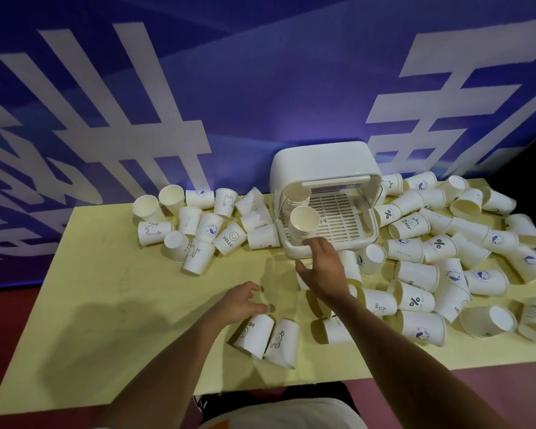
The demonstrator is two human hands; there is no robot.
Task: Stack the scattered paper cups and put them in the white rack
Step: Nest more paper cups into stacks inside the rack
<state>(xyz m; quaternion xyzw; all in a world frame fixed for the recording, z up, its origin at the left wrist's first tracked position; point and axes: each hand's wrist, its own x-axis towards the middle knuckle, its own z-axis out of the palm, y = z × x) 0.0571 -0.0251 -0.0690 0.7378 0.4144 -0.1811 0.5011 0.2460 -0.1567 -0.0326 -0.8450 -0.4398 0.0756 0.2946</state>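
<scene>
Several cups lay half hidden under our right forearm, and the heap of cups (pixel 446 258) at the table's right edge ran out of view. We could not tell whether the fingertips of our right hand (pixel 322 267) touched the white rack (pixel 325 168) or only reached its front lip. The fingers were straight and slightly apart, the thumb spread wide, and they held nothing. Our left hand (pixel 240 301) hung with its fingers loosely curled and empty, just beyond the HELLO cup (pixel 254 335); contact there was unclear too.

The rack stood at the middle of the far edge of the table (pixel 106 305), its front open over a slotted tray. In its left part a stack of cups (pixel 304 222) leaned mouth-forward. A second stack (pixel 296 196) stood behind it, partly behind a clear panel, and we could count neither.

The cups were white paper with small dark prints: HELLO, Hi, Bear, a percent sign, a round badge. Most lay on their sides. A cluster (pixel 198 224) lay along the far edge left of the rack. The HELLO cup and an animal-print cup (pixel 283 342) lay side by side by the near edge.
</scene>
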